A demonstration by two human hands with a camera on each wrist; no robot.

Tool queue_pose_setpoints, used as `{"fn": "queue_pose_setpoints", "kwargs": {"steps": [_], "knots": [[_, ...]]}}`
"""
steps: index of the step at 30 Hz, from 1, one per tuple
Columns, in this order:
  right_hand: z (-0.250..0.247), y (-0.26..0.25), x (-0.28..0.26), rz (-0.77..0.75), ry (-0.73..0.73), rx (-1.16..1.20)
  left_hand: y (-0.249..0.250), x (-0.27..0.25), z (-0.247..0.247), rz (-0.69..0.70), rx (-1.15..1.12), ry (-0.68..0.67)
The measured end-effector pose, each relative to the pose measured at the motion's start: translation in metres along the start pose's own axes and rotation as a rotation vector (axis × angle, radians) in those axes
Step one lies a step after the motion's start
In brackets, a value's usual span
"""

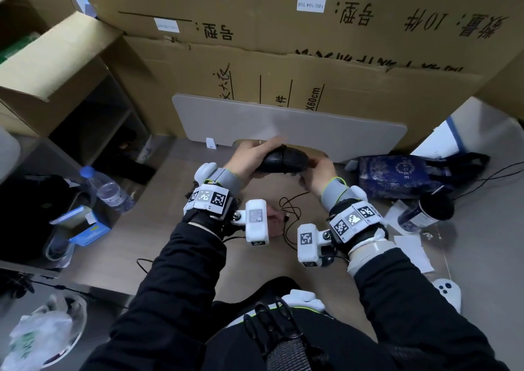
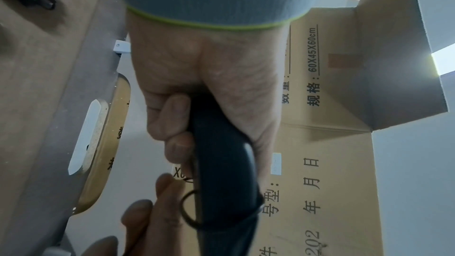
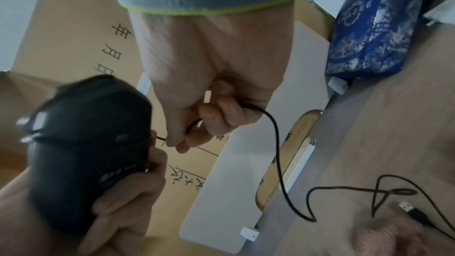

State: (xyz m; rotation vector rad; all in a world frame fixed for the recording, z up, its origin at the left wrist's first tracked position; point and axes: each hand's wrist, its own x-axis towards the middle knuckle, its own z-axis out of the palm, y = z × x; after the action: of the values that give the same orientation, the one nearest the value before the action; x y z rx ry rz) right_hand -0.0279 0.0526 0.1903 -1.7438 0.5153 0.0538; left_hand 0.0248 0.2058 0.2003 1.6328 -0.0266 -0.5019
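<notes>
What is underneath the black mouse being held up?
The left hand wraps under the mouse, above the desk, where its loose cable and plug lie. The right hand pinches the cable near the mouse. The fingers hide part of the mouse.

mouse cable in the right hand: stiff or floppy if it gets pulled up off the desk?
Probably floppy: the cable sags in a free curve below the right hand and lies in loose loops on the desk. Likely light; a pinch carries it. The loops cross near the USB plug, so it may snag or drag the plug along.
</notes>
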Motion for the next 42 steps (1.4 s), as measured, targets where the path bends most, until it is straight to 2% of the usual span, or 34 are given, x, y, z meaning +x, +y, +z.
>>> {"fn": "queue_pose_setpoints", "kwargs": {"steps": [2, 5, 7, 10, 14, 16, 18, 20, 22, 29, 31, 34, 37, 39, 41, 42], "knots": [[0.007, 0.003, 0.003, 0.000, -0.041, -0.083, -0.004, 0.002, -0.001, 0.025, 0.004, -0.008], [0.011, 0.007, 0.003, -0.013, -0.122, -0.085, -0.007, 0.003, -0.005, 0.067, -0.042, 0.035], [0.010, 0.007, -0.002, -0.053, -0.218, -0.138, -0.008, 0.003, -0.008, 0.100, -0.038, 0.064], [0.009, 0.007, -0.007, -0.041, -0.383, -0.186, -0.007, 0.002, -0.010, 0.113, -0.004, 0.168], [0.008, -0.004, -0.009, -0.038, -0.526, -0.324, -0.020, 0.011, -0.018, 0.106, 0.069, 0.314], [0.007, -0.013, -0.008, -0.124, -0.494, -0.347, -0.024, 0.014, -0.023, 0.123, 0.240, 0.314], [0.004, -0.019, -0.005, -0.234, -0.392, -0.328, -0.022, 0.013, -0.024, 0.105, 0.295, 0.154], [0.001, -0.018, -0.002, -0.290, -0.284, -0.246, -0.014, 0.006, -0.022, 0.074, 0.238, -0.039], [-0.002, -0.014, 0.000, -0.309, -0.201, -0.076, -0.010, 0.004, -0.020, 0.069, 0.194, -0.135], [0.000, 0.001, 0.009, -0.238, -0.039, 0.205, -0.016, -0.001, -0.009, -0.021, -0.230, -0.174], [0.006, 0.005, 0.007, -0.172, -0.022, 0.192, -0.017, 0.000, -0.010, -0.022, -0.234, -0.148], [0.017, 0.012, 0.003, -0.069, -0.057, 0.023, -0.016, -0.001, -0.005, 0.045, -0.179, -0.063], [0.022, 0.025, 0.001, -0.044, -0.274, -0.060, -0.019, 0.006, -0.005, 0.098, -0.158, 0.178], [0.022, 0.027, -0.004, -0.016, -0.416, -0.105, -0.022, 0.008, -0.008, 0.119, -0.143, 0.281], [0.019, 0.018, -0.009, -0.040, -0.464, -0.205, -0.026, 0.009, -0.011, 0.127, -0.038, 0.340], [0.017, 0.009, -0.011, -0.073, -0.458, -0.244, -0.029, 0.009, -0.013, 0.129, 0.106, 0.376]]}}
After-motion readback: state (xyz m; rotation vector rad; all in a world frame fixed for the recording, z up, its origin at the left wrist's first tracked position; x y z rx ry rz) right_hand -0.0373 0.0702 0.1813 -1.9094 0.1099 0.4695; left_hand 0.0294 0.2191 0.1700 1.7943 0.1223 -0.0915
